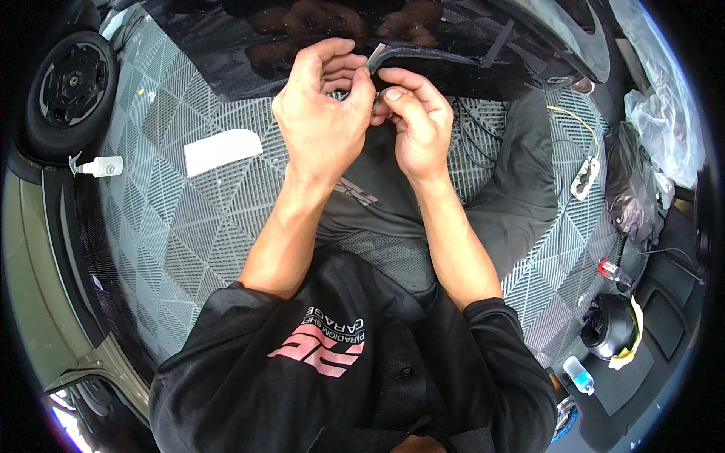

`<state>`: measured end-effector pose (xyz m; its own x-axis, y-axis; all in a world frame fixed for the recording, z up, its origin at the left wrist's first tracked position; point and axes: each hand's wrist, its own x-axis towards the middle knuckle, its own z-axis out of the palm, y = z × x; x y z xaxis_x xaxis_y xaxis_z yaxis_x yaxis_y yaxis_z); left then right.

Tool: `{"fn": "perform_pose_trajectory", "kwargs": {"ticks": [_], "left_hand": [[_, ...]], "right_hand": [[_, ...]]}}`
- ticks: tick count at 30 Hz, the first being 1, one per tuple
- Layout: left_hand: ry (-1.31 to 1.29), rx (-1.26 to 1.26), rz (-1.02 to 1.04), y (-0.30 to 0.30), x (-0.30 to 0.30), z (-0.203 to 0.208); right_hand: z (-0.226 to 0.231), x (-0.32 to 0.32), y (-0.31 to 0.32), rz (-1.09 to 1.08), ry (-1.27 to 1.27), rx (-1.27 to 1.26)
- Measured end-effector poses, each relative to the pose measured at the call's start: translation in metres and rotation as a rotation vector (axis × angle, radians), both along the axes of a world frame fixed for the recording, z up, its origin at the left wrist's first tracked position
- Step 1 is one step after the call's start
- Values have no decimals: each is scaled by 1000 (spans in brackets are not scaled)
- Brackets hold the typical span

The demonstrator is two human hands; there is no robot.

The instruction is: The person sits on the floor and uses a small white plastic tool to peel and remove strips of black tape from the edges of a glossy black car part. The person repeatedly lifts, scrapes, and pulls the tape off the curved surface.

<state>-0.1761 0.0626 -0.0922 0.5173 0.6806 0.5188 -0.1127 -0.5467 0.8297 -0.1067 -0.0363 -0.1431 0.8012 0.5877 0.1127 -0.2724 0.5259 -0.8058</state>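
Note:
Both my hands are raised close together in front of a glossy black car panel. Between the thumb and fingers of my left hand is a small, narrow grey strip, tilted up to the right. My right hand is just beside it, its thumb and forefinger pinched together. Whatever the right fingertips hold, if anything, is too small to make out. A dark edge strip runs along the panel from near the grey strip toward the right.
On the grey grid floor lie a white rounded sheet, a white spray bottle and a power strip. A wheel stands far left. At right are plastic bags, a round black object and a small bottle.

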Motion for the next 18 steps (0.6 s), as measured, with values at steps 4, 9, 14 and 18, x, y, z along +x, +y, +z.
{"fn": "perform_pose_trajectory", "kwargs": {"ticks": [4, 9, 14, 18], "left_hand": [[-11, 25, 22, 1, -2, -4], [-38, 52, 14, 5, -12, -5], [-132, -128, -78, 2, -51, 6], [-246, -212, -358, -27, -66, 1]], "right_hand": [[-1, -1, -3, 2, 5, -20], [2, -5, -10, 1, -29, -62], [16, -25, -25, -52, -98, -116], [30, -41, -36, -3, -105, 40]]}}
